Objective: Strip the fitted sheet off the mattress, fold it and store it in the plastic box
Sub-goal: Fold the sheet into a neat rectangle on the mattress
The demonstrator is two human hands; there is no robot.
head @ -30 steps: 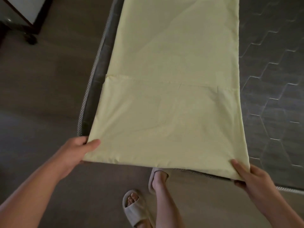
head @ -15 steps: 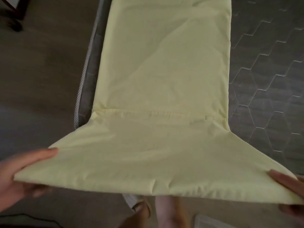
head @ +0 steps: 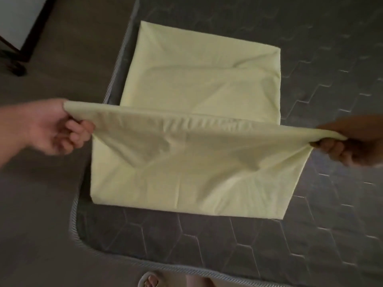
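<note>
Item: fitted sheet (head: 196, 162), pale yellow, lying on the bare mattress (head: 310, 224). The left hand (head: 49, 127) and right hand (head: 352, 146) each pinch a near-end corner, now lifted off the mattress edge and carried forward. Status: halving fold likely under way; boxing not yet done.

Matt pale-yellow cloth sheet (head: 199, 154), softly creased, on dark quilted fabric mattress (head: 310, 235) with ribbed woven edge piping

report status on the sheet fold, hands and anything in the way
Left hand and right hand each pinch a raised corner. Yellow sheet partly folded on the bare mattress, held edge lifted over it. Nothing on the sheet; box not in view.
</note>
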